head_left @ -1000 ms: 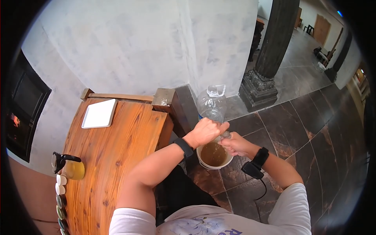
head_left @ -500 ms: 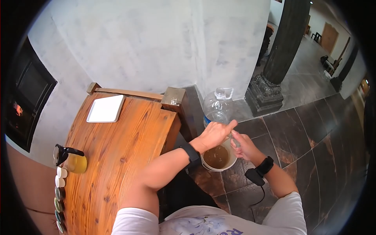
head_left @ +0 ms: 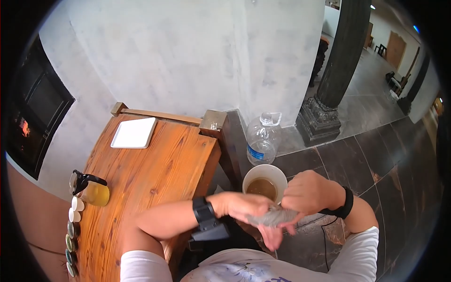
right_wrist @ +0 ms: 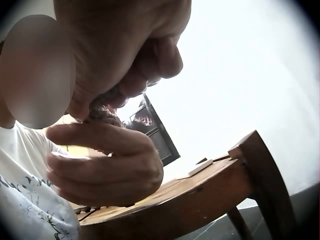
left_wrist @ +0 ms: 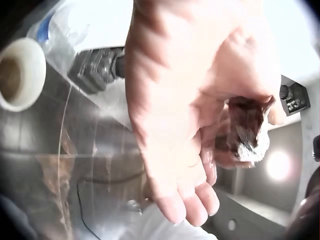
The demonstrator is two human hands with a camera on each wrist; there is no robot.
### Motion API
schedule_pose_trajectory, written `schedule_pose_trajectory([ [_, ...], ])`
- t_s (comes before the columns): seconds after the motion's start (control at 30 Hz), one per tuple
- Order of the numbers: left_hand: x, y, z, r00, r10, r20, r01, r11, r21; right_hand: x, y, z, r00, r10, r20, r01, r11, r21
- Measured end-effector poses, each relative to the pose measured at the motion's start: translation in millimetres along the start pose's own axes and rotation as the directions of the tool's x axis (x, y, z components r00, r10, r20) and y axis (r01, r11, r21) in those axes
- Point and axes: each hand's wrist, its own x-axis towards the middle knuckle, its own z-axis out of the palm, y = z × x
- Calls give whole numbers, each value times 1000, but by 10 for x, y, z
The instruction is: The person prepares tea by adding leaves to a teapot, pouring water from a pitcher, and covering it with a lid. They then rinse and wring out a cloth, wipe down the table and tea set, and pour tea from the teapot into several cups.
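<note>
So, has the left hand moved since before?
Yes. The left hand was above the far rim of the bucket; now it's by the near rim, nearer the person.

Grey wad (head_left: 273,216), blurred and partly hidden by the hands (head_left: 242,206).

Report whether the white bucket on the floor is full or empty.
Neither: the white bucket is partly filled. Brown liquid lies inside, with bare inner wall showing above it.

R hand (right_wrist: 125,55) curled on gry wad (right_wrist: 104,116) | L hand (right_wrist: 107,165) just blw | wd tbl (right_wrist: 175,216) bhd
</note>
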Motion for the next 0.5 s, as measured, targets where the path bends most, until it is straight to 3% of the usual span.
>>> schedule_pose_trajectory([
  [0.03, 99, -110, 80, 997, 83, -2, -83, 993, -81, 22, -29, -25, 996, -86, 10, 86, 996, 9],
  [0.07, 205, -170, 152, 990, 109, 92, -91, 978, -185, 34, -61, -50, 996, -84, 13, 84, 996, 8],
  [0.1, 267, -195, 245, 995, 69, 79, -51, 976, -211, 46, -93, -72, 988, -142, 56, 141, 990, 20],
  [0.13, 312, -265, 323, 983, 121, 135, -83, 962, -260, 54, -118, -82, 975, -200, 100, 197, 980, 33],
  [0.2, 312, -325, 448, 988, 129, 81, -104, 959, -262, 37, -190, -58, 974, -194, 120, 186, 980, 70],
  [0.27, 249, -350, 461, 999, 13, 39, -2, 955, -295, 36, -238, -85, 963, -155, 222, 140, 987, 83],
  [0.3, 223, -444, 428, 997, 13, -74, -34, 954, -298, 24, -242, -76, 963, -154, 222, 139, 987, 84],
  [0.33, 184, -474, 364, 997, 13, -74, -35, 954, -299, 8, -236, -59, 948, -109, 298, 91, 993, 73],
  [0.4, 99, -497, 225, 972, -162, -173, 138, 980, -141, -12, -221, 15, 927, -67, 369, 50, 997, 57],
  [0.47, 14, -444, 108, 928, -217, -304, 256, 962, 95, -61, -238, 189, 907, -5, 421, 7, 1000, -4],
  [0.5, -25, -422, 56, 883, -177, -435, 284, 939, 195, -105, -230, 296, 907, -9, 421, 12, 1000, -5],
])
